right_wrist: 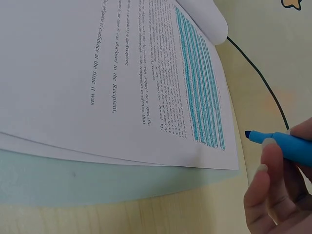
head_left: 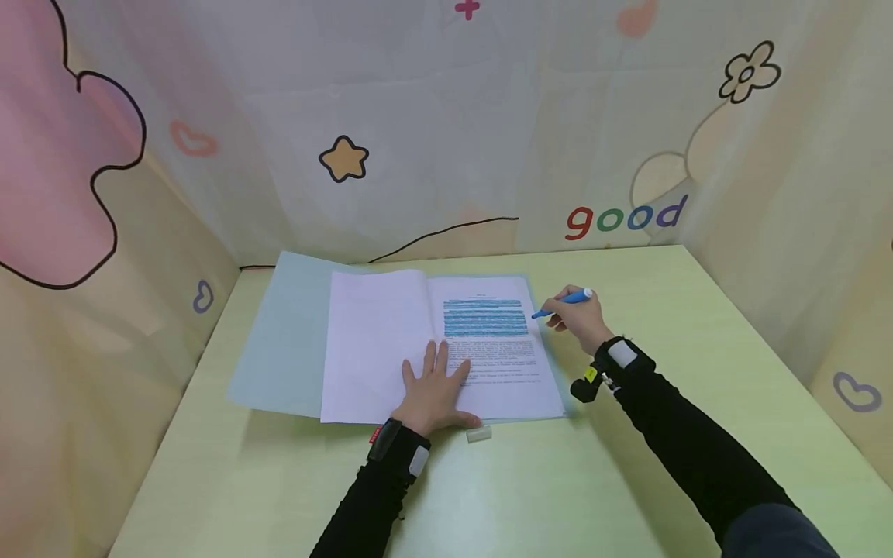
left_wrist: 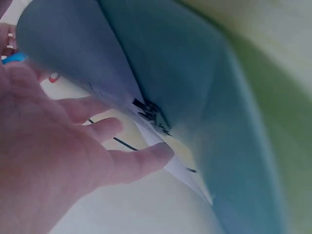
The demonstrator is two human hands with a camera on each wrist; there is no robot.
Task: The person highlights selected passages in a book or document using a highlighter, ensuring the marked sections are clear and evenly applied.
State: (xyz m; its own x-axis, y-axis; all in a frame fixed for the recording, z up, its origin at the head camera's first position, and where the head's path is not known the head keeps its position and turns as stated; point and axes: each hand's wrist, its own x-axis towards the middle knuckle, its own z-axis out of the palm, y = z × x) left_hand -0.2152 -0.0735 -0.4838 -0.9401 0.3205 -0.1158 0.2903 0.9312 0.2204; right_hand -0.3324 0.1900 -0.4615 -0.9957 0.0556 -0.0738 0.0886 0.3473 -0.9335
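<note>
A light blue folder (head_left: 293,341) lies spread on the table, holding white printed pages (head_left: 502,395). Blue highlighter strokes (head_left: 484,318) cover the upper paragraph of the right-hand page. My left hand (head_left: 432,391) rests near the fold with its fingers spread across the paper. Beyond the page's right edge, my right hand (head_left: 579,318) pinches a blue highlighter (head_left: 577,296). Its dark chisel tip shows in the right wrist view, pointing toward the page. From the left wrist, a dark clip (left_wrist: 153,117) appears at the folder's inner fold.
Just below the pages, close to my left thumb, sits a small pale block (head_left: 479,434). The light wooden table (head_left: 628,480) meets a patterned curtain (head_left: 446,155) at the back and sides.
</note>
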